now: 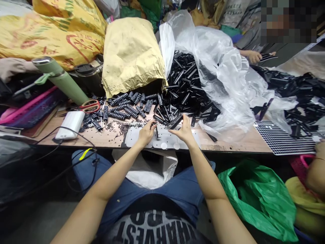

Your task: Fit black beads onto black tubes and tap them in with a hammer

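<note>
The left hand (146, 133) rests at the near edge of the counter (228, 144). Its fingers (151, 126) are drawn together at the tips and pinched on a small black part (153, 124). A thin black pin (156, 132) stands just right of this pinch, between the two hands.

The right hand (184, 130) lies just right of the left hand, thumb raised. Its fingers (174, 131) are half curled and point left. They touch a black tube (176, 122) that lies tilted at the near edge of the tube pile (188, 88). Whether the fingers are clamped on the tube cannot be told.

Both hands sit over a white perforated sheet (164, 140) that lies flat on the counter.

Surroundings:
- Ribbed black-and-white rollers (127, 105) lie far left of the left hand, at the mouth of a tan paper sack (130, 51).
- Loose black beads (123, 128) are scattered just left of the white sheet.
- Clear plastic wrap (218, 71) lies under and behind the tube pile.
- Red-handled scissors (90, 105), a white power bank (70, 124) and a green flask (61, 80) lie at the left.
- A dotted sheet (281, 139) lies at the right.
- A co-worker's hand (254, 56) is at the far right, well apart.
- A green bag (256, 196) sits below the counter at the near right.
</note>
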{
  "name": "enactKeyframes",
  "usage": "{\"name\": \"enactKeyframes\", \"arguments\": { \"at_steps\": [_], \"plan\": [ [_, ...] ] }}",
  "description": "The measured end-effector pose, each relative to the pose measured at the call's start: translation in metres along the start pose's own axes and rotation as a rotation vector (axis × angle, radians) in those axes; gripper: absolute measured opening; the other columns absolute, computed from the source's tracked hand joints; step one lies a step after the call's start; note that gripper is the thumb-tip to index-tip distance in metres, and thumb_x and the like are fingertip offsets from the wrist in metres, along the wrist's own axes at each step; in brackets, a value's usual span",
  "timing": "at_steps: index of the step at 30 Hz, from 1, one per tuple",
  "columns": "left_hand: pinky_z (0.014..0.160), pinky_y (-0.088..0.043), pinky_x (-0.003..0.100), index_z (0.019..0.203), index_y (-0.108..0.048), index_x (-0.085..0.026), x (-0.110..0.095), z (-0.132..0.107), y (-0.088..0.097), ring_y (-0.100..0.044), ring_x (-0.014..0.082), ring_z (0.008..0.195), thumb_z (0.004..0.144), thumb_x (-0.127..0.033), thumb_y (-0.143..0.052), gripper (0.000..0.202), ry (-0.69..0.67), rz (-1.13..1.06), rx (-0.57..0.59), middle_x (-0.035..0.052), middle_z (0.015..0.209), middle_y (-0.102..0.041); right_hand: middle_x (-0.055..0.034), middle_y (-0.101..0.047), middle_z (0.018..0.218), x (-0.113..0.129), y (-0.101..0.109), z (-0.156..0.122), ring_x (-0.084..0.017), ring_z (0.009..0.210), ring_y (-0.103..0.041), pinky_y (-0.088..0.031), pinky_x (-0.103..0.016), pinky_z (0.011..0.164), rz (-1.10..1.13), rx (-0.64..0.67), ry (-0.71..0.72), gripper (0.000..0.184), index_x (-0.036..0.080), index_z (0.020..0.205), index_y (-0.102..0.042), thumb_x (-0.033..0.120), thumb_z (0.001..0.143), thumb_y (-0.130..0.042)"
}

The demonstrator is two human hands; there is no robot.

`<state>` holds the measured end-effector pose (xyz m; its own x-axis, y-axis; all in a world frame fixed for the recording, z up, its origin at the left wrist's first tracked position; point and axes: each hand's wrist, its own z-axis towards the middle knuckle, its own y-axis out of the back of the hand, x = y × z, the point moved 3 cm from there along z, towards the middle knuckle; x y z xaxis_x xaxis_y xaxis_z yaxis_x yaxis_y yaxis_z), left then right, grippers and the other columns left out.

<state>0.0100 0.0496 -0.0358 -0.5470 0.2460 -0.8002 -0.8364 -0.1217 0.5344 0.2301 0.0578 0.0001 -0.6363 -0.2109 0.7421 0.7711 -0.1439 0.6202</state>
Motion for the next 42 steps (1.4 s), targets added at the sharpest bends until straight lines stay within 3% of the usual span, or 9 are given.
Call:
{"name": "enactKeyframes", "arguments": {
  "at_steps": [5,9,15,20,24,30,34,38,42],
  "plan": [
    [0.076,-0.048,0.028,0.112,-0.057,-0.017,-0.010,-0.002,0.004,-0.064,0.0177,0.080,0.097,-0.039,-0.038,0.034,0.041,-0.151,-0.015,0.0050,0.085,-0.067,-0.0172,-0.039,0.140,-0.020,-0.008,0.010,-0.033,0.129,-0.043,-0.042,-0.050,0.106,0.214,0.095,-0.171,0.108,0.018,0.139,-0.035,0.056,0.051,-0.085],
    [0.087,-0.047,0.029,0.112,-0.060,-0.018,-0.028,0.004,-0.004,-0.064,0.0186,0.096,0.095,-0.038,-0.042,0.032,-0.114,-0.155,0.080,0.0076,0.105,-0.068,-0.0150,-0.039,0.141,-0.024,-0.015,0.007,-0.030,0.127,-0.045,-0.043,-0.047,0.105,0.241,0.126,-0.119,0.108,0.021,0.139,-0.036,0.052,0.049,-0.087],
    [0.084,-0.048,0.030,0.107,-0.065,-0.021,-0.038,0.017,-0.030,-0.066,0.0214,0.095,0.097,-0.038,-0.035,0.036,-0.133,0.150,0.447,0.0065,0.104,-0.071,-0.0143,-0.044,0.137,-0.017,-0.016,-0.001,-0.031,0.127,-0.045,-0.038,-0.049,0.110,0.225,0.253,-0.040,0.105,0.021,0.136,-0.043,0.045,0.045,-0.090],
    [0.081,-0.049,0.032,0.116,-0.060,-0.021,-0.045,0.010,-0.033,-0.067,0.0240,0.091,0.096,-0.040,-0.037,0.035,-0.213,0.446,0.510,0.0095,0.104,-0.071,-0.0115,-0.055,0.130,-0.022,-0.011,-0.002,-0.029,0.120,-0.054,-0.042,-0.048,0.107,0.566,0.329,-0.256,0.093,0.021,0.128,-0.051,0.044,0.046,-0.089],
    [0.075,-0.050,0.033,0.112,-0.060,-0.014,-0.048,0.002,-0.041,-0.069,0.0258,0.082,0.094,-0.033,-0.045,0.030,-0.239,0.501,0.524,0.0157,0.099,-0.070,-0.0125,-0.057,0.128,-0.019,-0.009,-0.004,-0.029,0.121,-0.053,-0.041,-0.050,0.106,0.550,0.284,-0.248,0.092,0.021,0.129,-0.049,0.053,0.051,-0.085],
    [0.062,-0.050,0.026,0.100,-0.065,-0.018,-0.037,0.010,-0.022,-0.065,0.0166,0.067,0.091,-0.034,-0.046,0.027,0.029,-0.132,0.225,0.0081,0.091,-0.070,-0.0153,-0.029,0.150,0.017,0.007,-0.013,-0.030,0.134,-0.039,-0.041,-0.048,0.108,0.374,0.133,0.046,0.118,0.023,0.146,-0.026,0.060,0.051,-0.084],
    [0.038,-0.036,0.020,0.103,-0.065,-0.014,-0.039,0.007,-0.011,-0.046,0.0082,0.037,0.090,-0.041,-0.041,0.038,0.377,-0.744,0.251,-0.0005,0.061,-0.060,-0.0152,-0.031,0.147,0.051,0.007,-0.029,-0.031,0.137,-0.033,-0.039,-0.048,0.110,0.213,0.205,0.298,0.112,0.022,0.147,-0.026,0.055,0.056,-0.084],
    [0.045,-0.045,0.022,0.092,-0.063,-0.014,-0.055,0.000,-0.008,-0.052,0.0097,0.044,0.084,-0.042,-0.054,0.031,0.477,-0.910,0.144,-0.0021,0.059,-0.059,-0.0160,-0.035,0.145,0.067,-0.006,-0.040,-0.031,0.139,-0.031,-0.032,-0.048,0.115,0.113,0.277,0.455,0.111,0.019,0.147,-0.023,0.052,0.059,-0.083],
    [0.039,-0.044,0.023,0.086,-0.055,-0.015,-0.066,-0.008,-0.012,-0.055,0.0125,0.041,0.082,-0.048,-0.057,0.033,0.580,-0.985,0.204,-0.0035,0.053,-0.054,-0.0165,-0.031,0.149,0.066,-0.014,-0.045,-0.029,0.141,-0.029,-0.026,-0.046,0.118,0.093,0.285,0.467,0.109,0.019,0.147,-0.018,0.045,0.063,-0.082]
  ]
}}
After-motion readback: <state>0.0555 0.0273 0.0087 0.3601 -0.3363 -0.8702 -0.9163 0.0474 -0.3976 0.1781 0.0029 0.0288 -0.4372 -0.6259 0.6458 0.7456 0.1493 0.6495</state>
